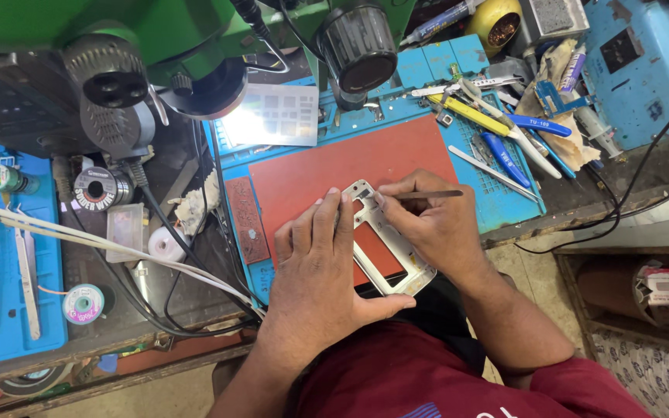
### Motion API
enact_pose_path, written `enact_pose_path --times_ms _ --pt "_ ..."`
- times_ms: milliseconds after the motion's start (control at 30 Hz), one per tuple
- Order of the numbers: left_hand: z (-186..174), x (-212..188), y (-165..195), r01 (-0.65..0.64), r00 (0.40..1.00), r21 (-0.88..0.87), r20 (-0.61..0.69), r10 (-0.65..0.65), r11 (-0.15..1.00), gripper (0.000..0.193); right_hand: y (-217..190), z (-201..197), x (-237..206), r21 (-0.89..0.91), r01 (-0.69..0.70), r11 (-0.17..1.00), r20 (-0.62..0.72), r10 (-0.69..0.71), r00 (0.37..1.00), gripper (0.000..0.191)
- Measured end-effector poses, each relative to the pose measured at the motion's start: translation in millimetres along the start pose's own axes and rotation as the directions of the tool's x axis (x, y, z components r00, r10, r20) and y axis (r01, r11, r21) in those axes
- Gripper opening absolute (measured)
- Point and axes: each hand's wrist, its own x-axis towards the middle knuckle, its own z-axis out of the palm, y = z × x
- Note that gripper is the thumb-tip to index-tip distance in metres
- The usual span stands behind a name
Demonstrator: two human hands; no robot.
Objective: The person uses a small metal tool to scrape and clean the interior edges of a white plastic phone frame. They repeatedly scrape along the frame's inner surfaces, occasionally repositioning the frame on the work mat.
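A silver metal phone frame point(390, 263) lies on the red mat point(334, 166) at the middle of the bench. My left hand point(315, 259) lies flat over the frame's left side, fingertips touching its top edge and pressing it down. My right hand point(427, 220) rests on the frame's upper right part and grips a thin dark metal tool point(431, 194), held almost level with its tip at the frame's top corner. Part of the frame is hidden under both hands.
A green microscope point(195, 54) overhangs the bench at the back left. Tweezers, blue-handled tools and a yellow tool point(505, 128) lie on the blue mat at right. Solder reels point(102, 190), cables and a second blue mat point(9, 255) fill the left. The bench edge runs beside my right wrist.
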Motion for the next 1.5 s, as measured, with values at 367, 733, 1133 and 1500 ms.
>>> enact_pose_path --times_ms 367,733,1133,1500 --pt "-1.9 -5.8 5.5 0.0 1.0 -0.008 0.01 0.0 1.0 0.129 1.0 -6.3 -5.2 0.002 -0.009 1.0 0.042 0.009 0.999 0.011" --pt "-5.0 -3.8 7.6 -0.004 1.0 0.005 0.003 0.004 1.0 0.131 -5.6 -8.4 -3.1 0.004 0.075 0.997 0.045 -0.075 0.996 0.011" --pt "-10.6 -12.7 16.1 -0.006 1.0 0.01 -0.027 0.007 1.0 0.129 -16.0 -8.0 -16.7 -0.023 0.036 0.999 -0.031 -0.037 0.999 0.012" --pt "-13.2 -16.9 19.1 -0.003 1.0 0.016 -0.027 0.003 1.0 0.13 -11.3 -12.0 -19.7 -0.024 0.017 1.0 0.045 -0.016 0.999 0.011"
